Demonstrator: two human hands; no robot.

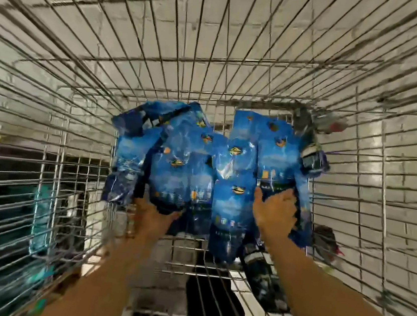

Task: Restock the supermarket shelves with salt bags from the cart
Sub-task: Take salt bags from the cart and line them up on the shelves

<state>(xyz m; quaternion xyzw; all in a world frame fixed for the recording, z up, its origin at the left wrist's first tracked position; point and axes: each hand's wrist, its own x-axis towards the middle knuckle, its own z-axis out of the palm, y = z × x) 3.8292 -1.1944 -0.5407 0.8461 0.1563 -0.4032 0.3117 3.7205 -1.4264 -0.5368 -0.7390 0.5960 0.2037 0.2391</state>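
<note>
The wire cart (229, 63) fills almost the whole view; its grid walls rise on the left, on the right and at the far end, and through the wires a pale tiled floor (119, 18) is visible. On the bottom of the cart, toward its far end, lies a heap of blue salt bags (233, 161); they overlap each other and some are tilted, so I cannot count them exactly. One darker bag (266, 280) lies apart from the heap, nearer to the person and just beside the right forearm. On the outside of the left wall there are dark shapes and something teal (40, 216), too blurred to name. Both bare arms reach down into the cart from the lower edge of the picture. The left hand (151, 217) is under the near edge of a bag on the left side of the heap; its fingers are hidden behind the bag and the thumb seems to lie against the bag's lower edge, so it appears to hold this bag, though the grip itself is not clear. The right hand (276, 209) rests on a bag at the right side of the heap, with the thumb spread to the left and the fingers bent over the bag's surface; whether it really grips or only presses, I cannot tell, because the picture is blurred there.
</note>
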